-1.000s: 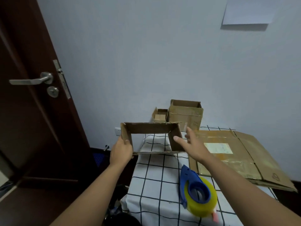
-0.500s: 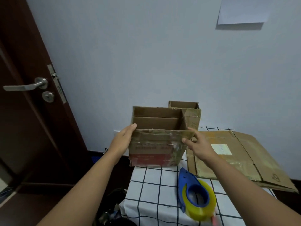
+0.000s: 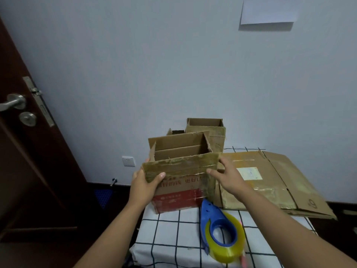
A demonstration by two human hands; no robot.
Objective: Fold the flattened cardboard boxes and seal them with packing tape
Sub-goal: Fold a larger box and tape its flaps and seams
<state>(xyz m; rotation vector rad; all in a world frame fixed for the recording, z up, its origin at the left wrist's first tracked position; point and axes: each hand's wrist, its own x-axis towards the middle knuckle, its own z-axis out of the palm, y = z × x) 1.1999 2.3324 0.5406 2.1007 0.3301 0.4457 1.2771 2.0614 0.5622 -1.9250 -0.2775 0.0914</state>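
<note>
Plain pale wall (image 3: pixel 173 64), a dark wooden door (image 3: pixel 29 151) on the left, and a small surface (image 3: pixel 173 238) covered in a white cloth with a black grid. That's the whole workspace, pretty cramped.

The box being worked on (image 3: pixel 179 182) stands upright at the far left of the surface, opened out into shape, top flaps up and the inside showing. It's clearly a reused one, with old shiny tape across the front flap and a red band with print lower down. The left hand (image 3: pixel 144 182) grips the near-left corner of the front flap, thumb over the front face and fingers tucked behind. The right hand (image 3: pixel 226 176) is at the near-right edge with its fingers spread and fairly straight, touching the flap rather than clamping it, as far as I can tell.

Progress-wise, I'd say this one is about halfway: it's popped up into a box, but the top is still open and I see no fresh tape on it. Can't see the underside, so no idea if the bottom is sealed. The tape dispenser (image 3: pixel 220 229), blue handle with a yellowish roll, lies untouched just in front of the box on the near side.

Behind it, two more boxes stand against the wall, a taller one (image 3: pixel 207 132) and a small one (image 3: pixel 176 132), both with open tops. To the right a big flattened box (image 3: pixel 270 182) lies flat, so that's still to do. Looks like plenty of folding and all the taping left.
</note>
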